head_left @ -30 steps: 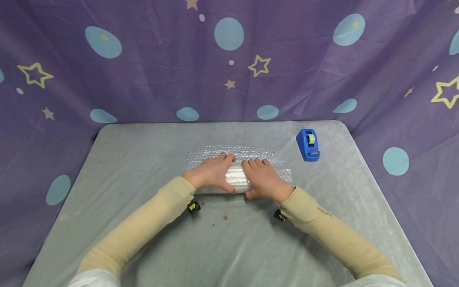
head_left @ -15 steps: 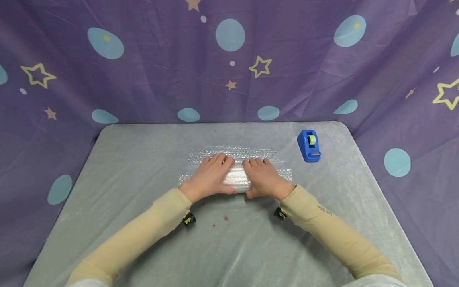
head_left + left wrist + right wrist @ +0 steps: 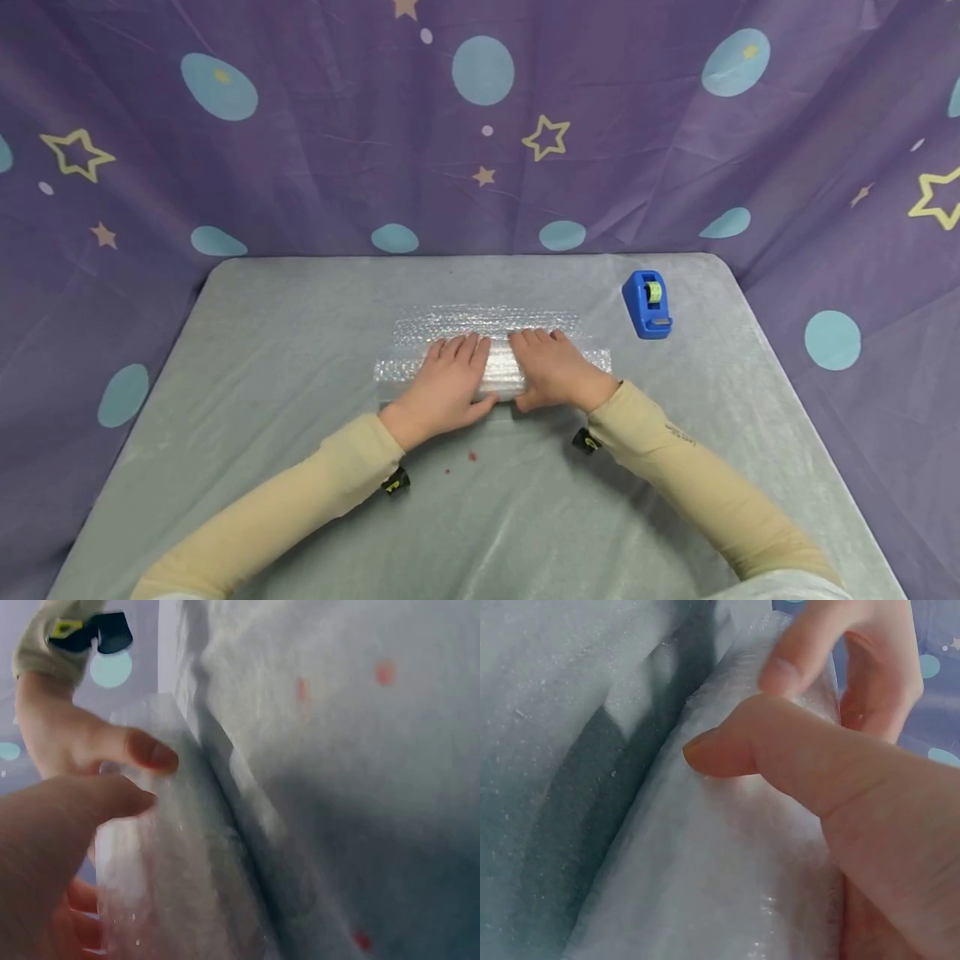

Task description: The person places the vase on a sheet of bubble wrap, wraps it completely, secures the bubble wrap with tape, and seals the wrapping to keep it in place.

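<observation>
A roll of clear bubble wrap point(image 3: 501, 371) lies crosswise on the grey cloth, with a flat flap of bubble wrap point(image 3: 487, 319) spread beyond it. My left hand point(image 3: 444, 390) lies over the roll left of its middle, fingers across the top and thumb along the near side. Just to the right, my right hand point(image 3: 553, 373) grips the roll the same way. Both thumbs nearly meet on the plastic in the left wrist view, where the left fingers point(image 3: 81, 922) wrap the far side. In the right wrist view, my right thumb point(image 3: 780, 742) presses the roll. Whatever is inside it is hidden.
A blue tape dispenser point(image 3: 647, 305) with a yellow-green roll stands at the back right of the cloth-covered table point(image 3: 300, 300). Behind and beside the table hangs a purple curtain point(image 3: 330, 158) with stars and dots. Small red specks point(image 3: 472, 457) mark the cloth nearer the person.
My left hand has shifted its hold: its wrist has come nearer the person and its fingers lie straighter over the roll. The right hand and the roll have barely moved.
</observation>
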Available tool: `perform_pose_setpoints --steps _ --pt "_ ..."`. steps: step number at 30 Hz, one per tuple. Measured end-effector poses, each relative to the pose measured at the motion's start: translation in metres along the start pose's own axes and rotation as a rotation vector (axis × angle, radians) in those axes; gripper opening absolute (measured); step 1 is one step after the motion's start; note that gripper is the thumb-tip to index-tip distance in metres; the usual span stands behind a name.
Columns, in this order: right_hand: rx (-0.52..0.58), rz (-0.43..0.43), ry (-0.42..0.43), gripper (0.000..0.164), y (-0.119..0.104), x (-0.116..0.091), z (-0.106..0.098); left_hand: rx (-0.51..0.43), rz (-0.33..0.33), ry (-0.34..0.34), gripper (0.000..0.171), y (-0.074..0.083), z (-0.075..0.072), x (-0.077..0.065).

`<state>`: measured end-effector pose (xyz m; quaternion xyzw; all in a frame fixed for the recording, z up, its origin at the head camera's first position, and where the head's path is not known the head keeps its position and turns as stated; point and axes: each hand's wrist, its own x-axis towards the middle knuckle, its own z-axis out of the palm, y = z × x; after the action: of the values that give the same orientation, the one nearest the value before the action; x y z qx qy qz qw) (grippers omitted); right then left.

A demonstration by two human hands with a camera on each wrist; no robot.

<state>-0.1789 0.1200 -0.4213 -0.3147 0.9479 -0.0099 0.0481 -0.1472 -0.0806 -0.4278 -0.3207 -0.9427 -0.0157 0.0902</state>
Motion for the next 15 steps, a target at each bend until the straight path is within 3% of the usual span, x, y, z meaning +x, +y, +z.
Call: perform_pose_setpoints --steps 7,15 --pt "0.017 0.022 -0.024 0.085 0.001 0.001 -0.003 0.068 -0.018 -0.007 0.102 0.006 0.008 -0.003" --pt "-0.013 0.001 0.027 0.086 0.000 0.000 -0.002 0.112 -0.009 0.034 0.100 0.003 0.015 -0.001"
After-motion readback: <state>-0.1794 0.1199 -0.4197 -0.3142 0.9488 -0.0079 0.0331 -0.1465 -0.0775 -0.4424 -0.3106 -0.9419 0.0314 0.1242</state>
